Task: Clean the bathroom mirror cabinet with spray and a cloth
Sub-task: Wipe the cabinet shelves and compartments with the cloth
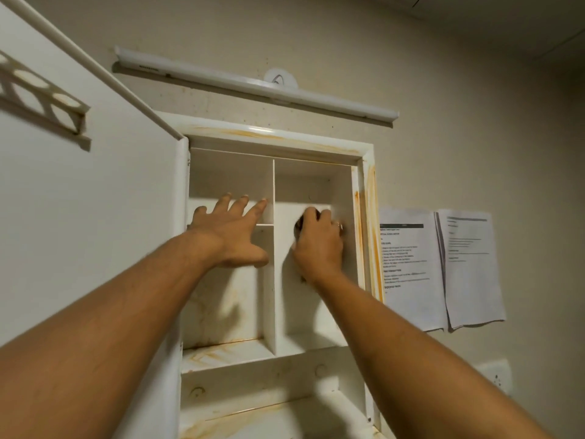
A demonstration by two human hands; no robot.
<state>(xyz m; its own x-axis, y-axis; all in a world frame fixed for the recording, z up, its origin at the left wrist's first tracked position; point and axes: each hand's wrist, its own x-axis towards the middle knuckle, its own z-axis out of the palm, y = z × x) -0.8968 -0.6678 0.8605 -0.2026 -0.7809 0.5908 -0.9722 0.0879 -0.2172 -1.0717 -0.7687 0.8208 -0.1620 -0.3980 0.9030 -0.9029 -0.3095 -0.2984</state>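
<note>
You are reaching with both arms into the open mirror cabinet (367, 172). Your left hand (232, 231) is lying open, with the fingers straight and spread, across the front edge of the small shelf (264, 224) in the left part of the cabinet. Its forefinger is pointing toward the upright divider (273, 185), and the thumb is hanging below the shelf.

On the other side of this divider, in the tall right compartment, your right hand (319, 248) is curling its fingers round a dark cloth (299, 224) and is pressing it to the back wall. Only a small part of the cloth is showing, beside the knuckles. A ring is showing on one finger of this hand.

Orange stains (373, 217) are running down the cabinet frame just right of your right hand. More stains are lying on the lower shelf (221, 354) under your left forearm.

The door (95, 201) is standing open, well to the left of your left hand, and it is carrying a small rack (41, 93) with round holes. Above both hands a white tube light (253, 85) is hanging on the beige wall (474, 122). To the right of your right hand, printed sheets of paper (411, 267) are sticking to the wall, and lower right of them a white socket (497, 375) is showing.
</note>
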